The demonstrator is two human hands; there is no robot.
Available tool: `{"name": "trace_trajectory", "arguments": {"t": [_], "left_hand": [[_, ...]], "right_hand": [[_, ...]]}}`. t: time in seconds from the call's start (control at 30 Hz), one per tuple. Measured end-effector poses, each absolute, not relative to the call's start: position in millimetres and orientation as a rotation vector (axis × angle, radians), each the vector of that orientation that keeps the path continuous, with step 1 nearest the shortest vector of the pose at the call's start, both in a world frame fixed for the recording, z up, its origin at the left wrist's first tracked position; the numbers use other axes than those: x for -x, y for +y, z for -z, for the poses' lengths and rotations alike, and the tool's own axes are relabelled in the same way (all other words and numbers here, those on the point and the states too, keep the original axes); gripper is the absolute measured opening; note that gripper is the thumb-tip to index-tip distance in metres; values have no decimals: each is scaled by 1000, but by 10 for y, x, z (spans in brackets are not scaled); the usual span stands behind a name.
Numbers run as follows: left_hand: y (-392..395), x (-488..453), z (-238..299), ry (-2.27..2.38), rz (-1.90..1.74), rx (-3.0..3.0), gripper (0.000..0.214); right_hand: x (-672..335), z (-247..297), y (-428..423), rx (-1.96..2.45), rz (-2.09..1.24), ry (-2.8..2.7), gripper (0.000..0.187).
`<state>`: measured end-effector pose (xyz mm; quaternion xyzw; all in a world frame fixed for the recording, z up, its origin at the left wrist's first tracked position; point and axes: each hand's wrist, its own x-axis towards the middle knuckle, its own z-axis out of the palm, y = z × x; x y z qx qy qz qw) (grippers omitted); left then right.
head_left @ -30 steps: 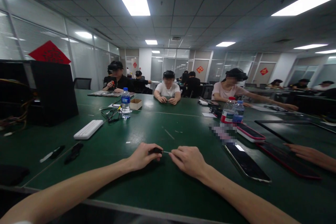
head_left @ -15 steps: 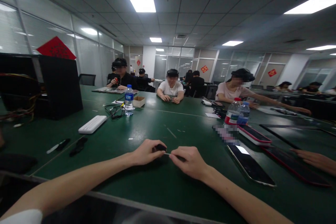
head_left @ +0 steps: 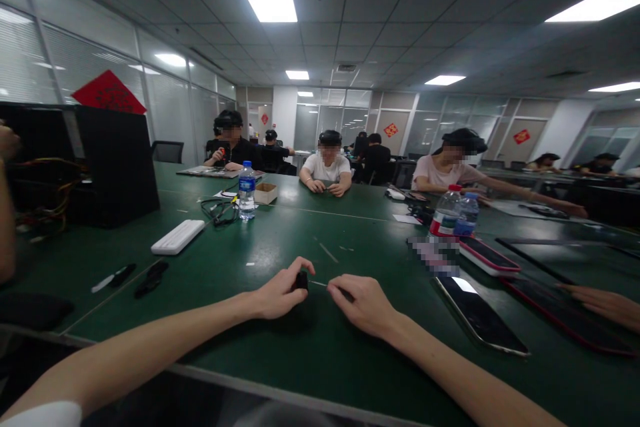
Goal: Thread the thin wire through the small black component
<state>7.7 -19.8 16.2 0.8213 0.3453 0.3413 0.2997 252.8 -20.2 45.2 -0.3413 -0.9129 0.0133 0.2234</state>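
Observation:
Over the near part of the green table (head_left: 210, 310), my left hand (head_left: 283, 290) grips a small black block-like object (head_left: 301, 280) between thumb and fingers, its index finger raised above it. My right hand (head_left: 364, 301) is closed, with a thin pale metal rod (head_left: 319, 283) sticking out of its fingertips towards the black object. The rod's other end is hidden in my right hand. Whether its tip touches the black object, I cannot tell.
Left of my hands lie a white power strip (head_left: 178, 237) and a black strap-like thing (head_left: 151, 279). A water bottle (head_left: 247, 192) stands ahead. To the right are a phone (head_left: 483, 317), more bottles and another person's hand (head_left: 607, 303). Several people sit around.
My left index finger has lifted and the black object now stands more upright. My hands are slightly farther apart, showing more of the rod. Another person's arm has appeared at the far left.

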Motion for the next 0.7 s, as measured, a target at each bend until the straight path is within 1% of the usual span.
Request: {"name": "trace_trajectory", "arguments": {"t": [0.2, 0.7], "left_hand": [[-153, -70, -134, 908, -925, -2135, 34], [-167, -71, -130, 917, -897, -2095, 35]], "right_hand": [[-2520, -447, -190, 917, -10, -2493, 30], [-2504, -429, -214, 801, 24, -2489, 30]]}}
